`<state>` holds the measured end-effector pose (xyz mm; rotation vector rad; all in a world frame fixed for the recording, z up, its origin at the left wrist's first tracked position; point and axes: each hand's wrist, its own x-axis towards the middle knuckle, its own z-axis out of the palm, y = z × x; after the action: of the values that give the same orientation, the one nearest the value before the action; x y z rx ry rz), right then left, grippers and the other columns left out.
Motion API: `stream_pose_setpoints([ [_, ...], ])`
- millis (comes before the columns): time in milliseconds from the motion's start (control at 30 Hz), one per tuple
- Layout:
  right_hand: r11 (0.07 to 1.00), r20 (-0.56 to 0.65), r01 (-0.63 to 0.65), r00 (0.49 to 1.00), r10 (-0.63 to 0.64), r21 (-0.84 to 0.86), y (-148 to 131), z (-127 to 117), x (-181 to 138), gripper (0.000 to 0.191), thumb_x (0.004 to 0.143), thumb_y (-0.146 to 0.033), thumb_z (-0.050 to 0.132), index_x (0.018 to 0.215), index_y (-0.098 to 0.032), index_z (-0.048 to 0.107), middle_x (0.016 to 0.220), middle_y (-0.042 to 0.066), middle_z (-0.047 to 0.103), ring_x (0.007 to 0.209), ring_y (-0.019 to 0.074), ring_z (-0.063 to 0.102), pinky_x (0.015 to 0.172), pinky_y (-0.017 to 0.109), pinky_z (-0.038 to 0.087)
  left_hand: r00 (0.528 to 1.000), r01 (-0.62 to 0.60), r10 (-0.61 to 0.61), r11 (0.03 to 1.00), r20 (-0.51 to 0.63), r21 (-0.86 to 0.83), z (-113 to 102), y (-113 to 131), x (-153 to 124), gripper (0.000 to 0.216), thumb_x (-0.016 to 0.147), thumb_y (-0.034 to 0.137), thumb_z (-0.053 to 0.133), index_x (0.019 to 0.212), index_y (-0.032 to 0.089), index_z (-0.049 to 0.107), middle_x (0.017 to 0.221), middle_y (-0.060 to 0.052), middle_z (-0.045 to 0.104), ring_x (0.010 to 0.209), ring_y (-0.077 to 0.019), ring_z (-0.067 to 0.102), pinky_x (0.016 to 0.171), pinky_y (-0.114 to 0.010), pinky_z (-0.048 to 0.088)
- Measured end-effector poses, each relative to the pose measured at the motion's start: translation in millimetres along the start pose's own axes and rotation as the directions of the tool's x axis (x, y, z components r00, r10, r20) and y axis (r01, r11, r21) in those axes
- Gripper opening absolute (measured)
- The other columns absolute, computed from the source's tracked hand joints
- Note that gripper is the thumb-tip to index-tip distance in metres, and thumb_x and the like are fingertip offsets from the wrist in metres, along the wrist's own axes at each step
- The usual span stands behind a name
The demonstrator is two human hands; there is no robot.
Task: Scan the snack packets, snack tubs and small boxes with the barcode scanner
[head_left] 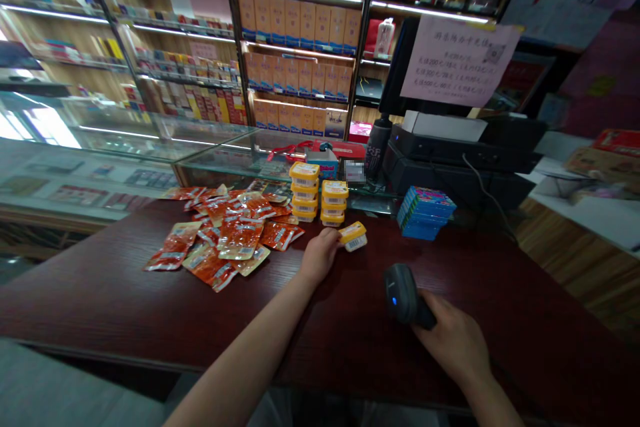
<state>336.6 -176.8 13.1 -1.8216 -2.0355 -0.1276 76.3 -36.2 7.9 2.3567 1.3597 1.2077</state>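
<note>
My left hand (pixel 321 256) grips a small tub (pixel 354 237) with a yellow lid and a barcode on its side, tilted just above or on the dark counter. Behind it stand two stacks of similar tubs, a left stack (pixel 305 197) and a slightly lower right stack (pixel 333 203). In my right hand (pixel 454 340) is a black barcode scanner (pixel 401 297) with a blue light, its head pointing up and forward. A pile of orange-red foil packets (pixel 235 230) lies to the left of my left hand.
Blue boxes (pixel 425 215) are stacked on the right of the counter (pixel 125 320). Behind them are a till machine (pixel 460 153), a monitor with a paper sign (pixel 457 60) and a dark bottle (pixel 379 147). A glass display case (pixel 215 147) and stocked shelves (pixel 300 73) line the back.
</note>
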Motion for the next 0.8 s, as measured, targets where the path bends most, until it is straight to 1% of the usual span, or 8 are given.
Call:
stream_pose_setpoints([
  [67, 0.999, -0.065, 0.048, 0.997, -0.048, -0.016, 9, 12, -3, 0.032, 0.079, -0.024, 0.05, 0.11, -0.024, 0.059, 0.103, 0.004, 0.071, 0.085, 0.0216, 0.068, 0.068, 0.031, 0.049, 0.999, -0.051, 0.051, 0.998, -0.007, 0.037, -6, 4, 1, 0.011, 0.09, 0.021, 0.047, 0.094, 0.019, 0.057, 0.1, -0.007, 0.063, 0.092, -0.0162, 0.062, 0.081, -0.027, 0.05],
  [167, 0.995, -0.088, 0.094, 0.992, -0.095, -0.015, 17, 25, -7, 0.033, 0.08, -0.024, 0.049, 0.112, -0.023, 0.059, 0.103, 0.006, 0.071, 0.087, 0.0228, 0.068, 0.071, 0.033, 0.051, 0.991, -0.102, 0.11, 0.99, -0.076, 0.102, -22, 11, 12, 0.017, 0.092, 0.019, 0.041, 0.1, 0.02, 0.056, 0.105, -0.008, 0.063, 0.097, -0.0163, 0.061, 0.085, -0.028, 0.05],
  [300, 0.994, -0.085, 0.107, 0.991, -0.105, 0.018, 18, 30, -9, 0.034, 0.082, -0.024, 0.048, 0.115, -0.022, 0.057, 0.107, 0.007, 0.07, 0.088, 0.0229, 0.068, 0.072, 0.034, 0.052, 0.976, -0.146, 0.181, 0.958, -0.123, 0.248, -54, 20, 48, 0.02, 0.093, 0.02, 0.04, 0.104, 0.02, 0.056, 0.11, -0.008, 0.062, 0.103, -0.0181, 0.059, 0.087, -0.03, 0.048],
  [433, 0.996, -0.084, 0.088, 0.993, -0.086, 0.028, 16, 30, -9, 0.033, 0.081, -0.023, 0.049, 0.113, -0.024, 0.058, 0.106, 0.006, 0.071, 0.086, 0.0217, 0.068, 0.07, 0.031, 0.052, 0.977, -0.156, 0.204, 0.876, -0.057, 0.456, -86, 22, 95, 0.019, 0.092, 0.02, 0.04, 0.102, 0.017, 0.056, 0.111, -0.009, 0.06, 0.1, -0.0194, 0.059, 0.084, -0.031, 0.047],
  [533, 0.996, -0.113, 0.081, 0.991, -0.078, 0.022, 16, 32, -9, 0.032, 0.081, -0.024, 0.05, 0.112, -0.024, 0.058, 0.104, 0.005, 0.071, 0.085, 0.0214, 0.068, 0.07, 0.03, 0.052, 0.982, -0.183, 0.18, 0.792, 0.062, 0.583, -97, 15, 119, 0.018, 0.091, 0.017, 0.042, 0.1, 0.017, 0.057, 0.107, -0.009, 0.059, 0.094, -0.0193, 0.06, 0.081, -0.031, 0.047],
  [667, 0.995, -0.129, 0.096, 0.987, -0.091, 0.027, 18, 36, -9, 0.032, 0.082, -0.023, 0.05, 0.113, -0.024, 0.057, 0.105, 0.005, 0.071, 0.087, 0.0214, 0.068, 0.07, 0.03, 0.051, 0.965, -0.256, 0.148, 0.696, 0.215, 0.671, -96, 4, 129, 0.022, 0.087, 0.01, 0.043, 0.1, 0.018, 0.058, 0.103, -0.008, 0.059, 0.09, -0.0178, 0.06, 0.078, -0.029, 0.046],
  [733, 0.995, -0.132, 0.096, 0.987, -0.092, 0.023, 18, 36, -10, 0.033, 0.082, -0.024, 0.05, 0.114, -0.023, 0.057, 0.104, 0.005, 0.071, 0.087, 0.0217, 0.068, 0.071, 0.031, 0.052, 0.958, -0.283, 0.164, 0.675, 0.236, 0.681, -94, 2, 127, 0.02, 0.087, 0.011, 0.043, 0.098, 0.017, 0.059, 0.101, -0.008, 0.059, 0.093, -0.0189, 0.059, 0.079, -0.03, 0.046],
  [800, 0.995, -0.129, 0.098, 0.987, -0.096, 0.009, 18, 36, -10, 0.033, 0.081, -0.023, 0.051, 0.114, -0.022, 0.057, 0.104, 0.006, 0.071, 0.086, 0.022, 0.068, 0.07, 0.032, 0.052, 0.954, -0.299, 0.209, 0.674, 0.214, 0.676, -94, 3, 124, 0.017, 0.088, 0.018, 0.046, 0.096, 0.016, 0.06, 0.102, -0.01, 0.06, 0.099, -0.0218, 0.057, 0.084, -0.034, 0.045],
])
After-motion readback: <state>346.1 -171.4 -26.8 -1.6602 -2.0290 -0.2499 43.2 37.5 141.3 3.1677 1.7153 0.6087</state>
